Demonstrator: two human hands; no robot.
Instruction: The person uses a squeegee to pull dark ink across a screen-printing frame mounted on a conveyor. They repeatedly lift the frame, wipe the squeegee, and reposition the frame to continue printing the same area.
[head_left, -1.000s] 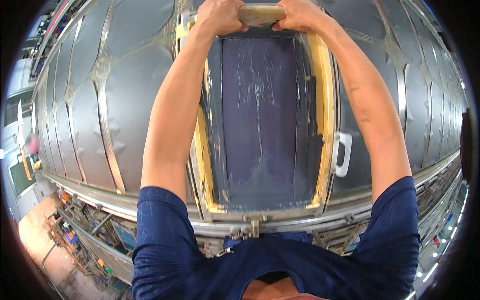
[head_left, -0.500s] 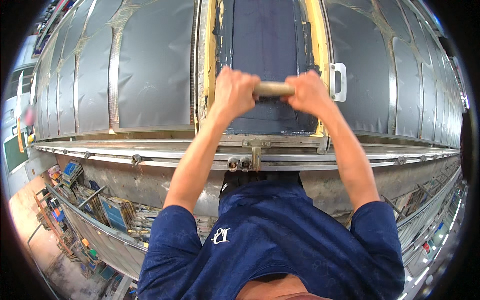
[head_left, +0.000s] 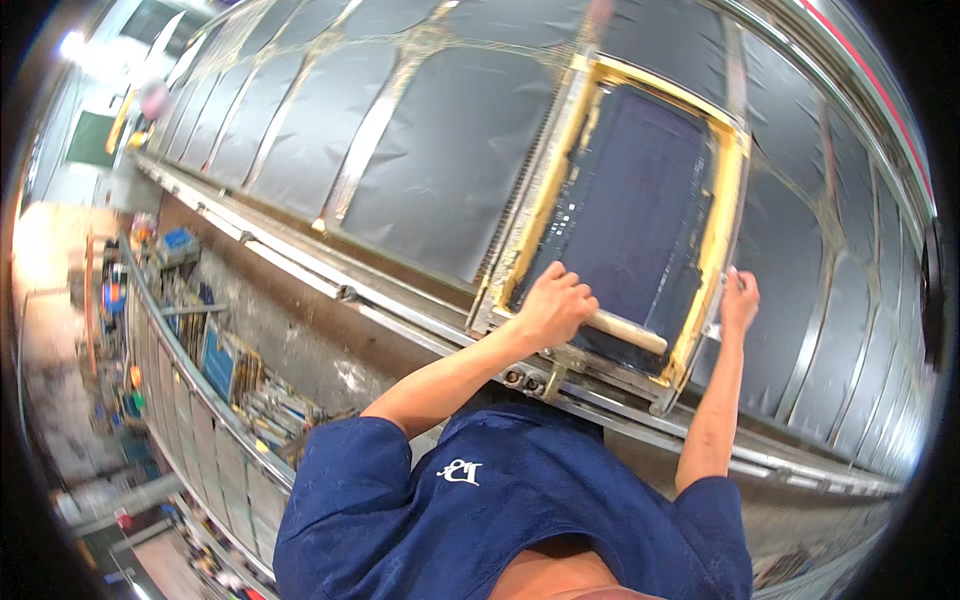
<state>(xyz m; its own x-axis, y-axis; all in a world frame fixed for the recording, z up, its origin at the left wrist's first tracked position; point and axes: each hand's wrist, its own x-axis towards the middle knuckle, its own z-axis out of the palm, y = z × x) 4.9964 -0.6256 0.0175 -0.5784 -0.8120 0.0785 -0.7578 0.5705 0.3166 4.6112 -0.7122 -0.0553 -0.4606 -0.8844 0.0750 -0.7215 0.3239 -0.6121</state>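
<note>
A printing screen [head_left: 640,215] with dark blue ink on its mesh lies in a yellow-edged frame [head_left: 735,185] on the long table. Near the frame's close end, a squeegee with a pale wooden handle [head_left: 630,332] lies across the mesh. My left hand [head_left: 558,305] is closed round the handle's left end; its blade is hidden. At the frame's right side my right hand [head_left: 740,298] is closed on the frame's side handle, which the fingers mostly cover.
Grey sheet pieces [head_left: 445,150] lie in rows along the table on both sides of the frame. A metal rail [head_left: 400,322] runs along the near edge. A rack of stored frames [head_left: 240,365] stands below left.
My right hand has let go of the squeegee and moved right to the frame's side handle. My left hand keeps hold of the squeegee. The whole view has turned.
</note>
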